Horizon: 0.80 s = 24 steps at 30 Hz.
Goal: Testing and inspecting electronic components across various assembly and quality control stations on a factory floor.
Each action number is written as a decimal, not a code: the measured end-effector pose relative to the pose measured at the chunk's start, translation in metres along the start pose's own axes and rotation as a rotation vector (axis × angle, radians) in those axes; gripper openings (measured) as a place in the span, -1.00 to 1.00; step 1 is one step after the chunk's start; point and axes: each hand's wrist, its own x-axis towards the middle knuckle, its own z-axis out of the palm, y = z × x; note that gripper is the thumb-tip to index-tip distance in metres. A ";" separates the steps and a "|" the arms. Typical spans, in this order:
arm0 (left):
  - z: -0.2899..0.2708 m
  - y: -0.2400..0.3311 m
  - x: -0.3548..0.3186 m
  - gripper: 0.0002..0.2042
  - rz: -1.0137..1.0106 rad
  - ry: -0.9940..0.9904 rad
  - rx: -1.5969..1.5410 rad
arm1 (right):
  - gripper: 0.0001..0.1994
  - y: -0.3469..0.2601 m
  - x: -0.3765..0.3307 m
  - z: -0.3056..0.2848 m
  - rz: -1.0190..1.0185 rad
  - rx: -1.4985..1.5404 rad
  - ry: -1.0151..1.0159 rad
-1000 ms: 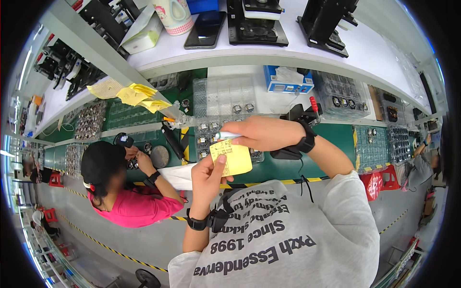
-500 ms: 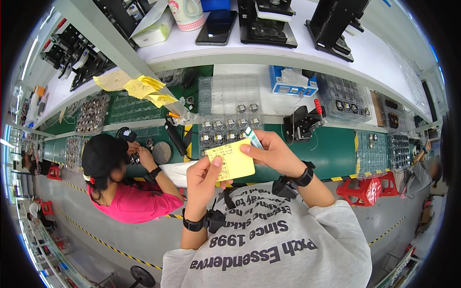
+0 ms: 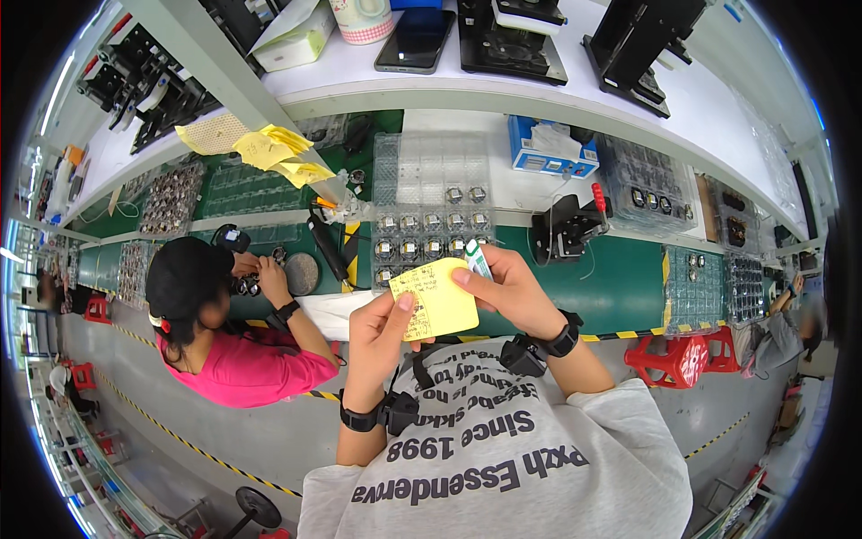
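We are pinching a yellow sticky note [image 3: 435,301] in our left hand [image 3: 382,337] while our right hand [image 3: 507,292] is gripping a small white tube [image 3: 478,260], above the counter's [image 3: 620,278] near edge.

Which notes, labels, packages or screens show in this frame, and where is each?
Yellow note: square handwritten paper, pinched by left hand and right hand.
Loose sticky notes: yellow, crumpled, by the shelf post.
Phone: dark screen, flat on the white shelf.
Blue box: white tissue inside, on the bench.
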 end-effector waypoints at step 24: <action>-0.002 -0.009 -0.008 -0.72 -0.062 -0.013 -0.024 | -0.86 0.015 -0.016 0.000 -0.056 -0.118 0.007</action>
